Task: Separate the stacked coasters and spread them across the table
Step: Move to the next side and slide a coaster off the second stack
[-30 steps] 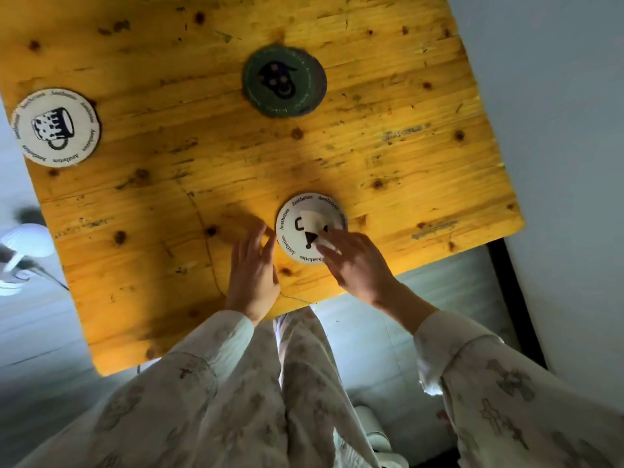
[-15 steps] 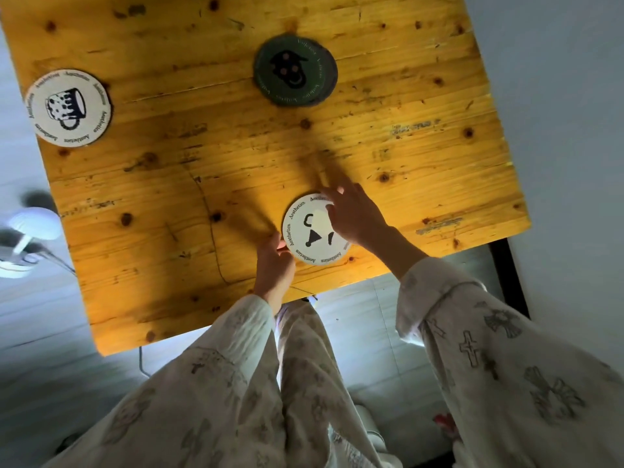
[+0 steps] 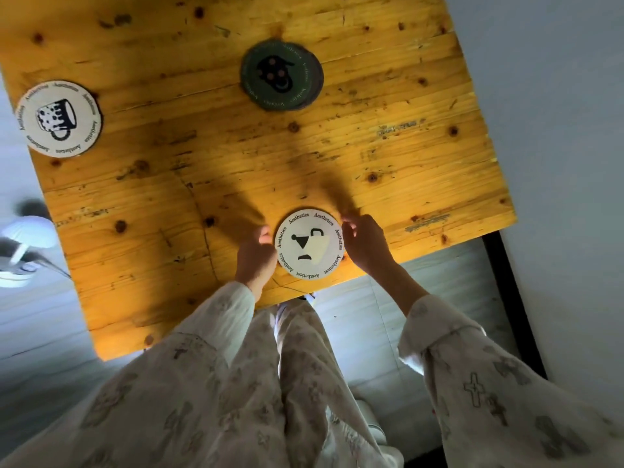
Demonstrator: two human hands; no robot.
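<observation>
A white round coaster (image 3: 309,244) with black lettering lies near the front edge of the wooden table (image 3: 236,157). My left hand (image 3: 255,256) touches its left rim with curled fingers. My right hand (image 3: 366,243) pinches its right rim at the far side. Whether more coasters lie under it I cannot tell. A dark green coaster (image 3: 281,76) lies at the far middle, with another dark rim showing just beneath it. A white coaster with a mug drawing (image 3: 58,118) rests at the table's left edge.
The table's front edge runs just below the held coaster, with my legs and the pale floor (image 3: 371,332) beyond it. A white lamp (image 3: 23,244) stands off the table's left side. A grey wall (image 3: 557,130) borders the right.
My right hand has slid off the top of the white coaster to its right rim, uncovering the drawing. My left hand stays at the left rim. The coaster turned slightly.
</observation>
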